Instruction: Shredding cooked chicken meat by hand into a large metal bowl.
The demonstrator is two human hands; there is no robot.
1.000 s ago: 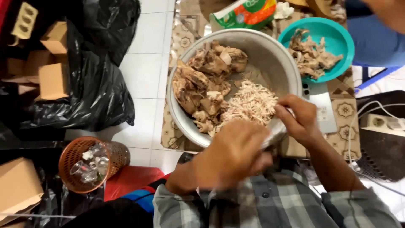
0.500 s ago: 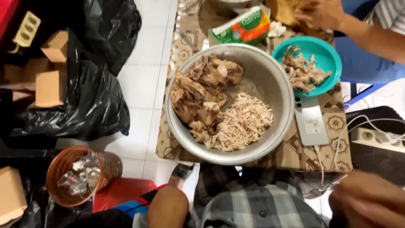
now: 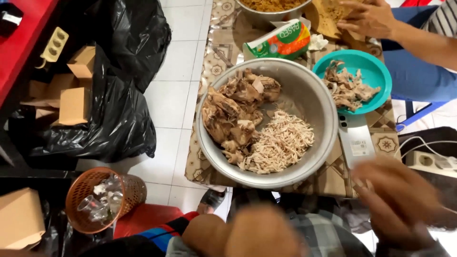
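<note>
A large metal bowl (image 3: 314,95) stands on a low patterned table (image 3: 209,71). It holds cooked chicken pieces (image 3: 228,114) on its left and a heap of shredded chicken (image 3: 281,145) on its right. Both my hands are blurred, below the bowl and clear of it. My left hand (image 3: 257,233) hangs over my plaid shirt, its fingers too smeared to read. My right hand (image 3: 400,200) is lower right, fingers spread, holding nothing. A teal bowl (image 3: 376,71) of bones and scraps sits to the right of the metal bowl.
A white flat device (image 3: 354,140) lies beside the big bowl. Behind it are a tissue pack (image 3: 281,40) and a second metal bowl (image 3: 271,7). Another person's hand (image 3: 366,19) rests on brown paper. Black bags with cardboard boxes (image 3: 71,102), an orange basket (image 3: 102,200) and a power strip (image 3: 428,159) stand around.
Both my hands have pulled back from the metal bowl's near rim toward my body. The view has tilted, bringing the other person's hand and the far bowl into sight.
</note>
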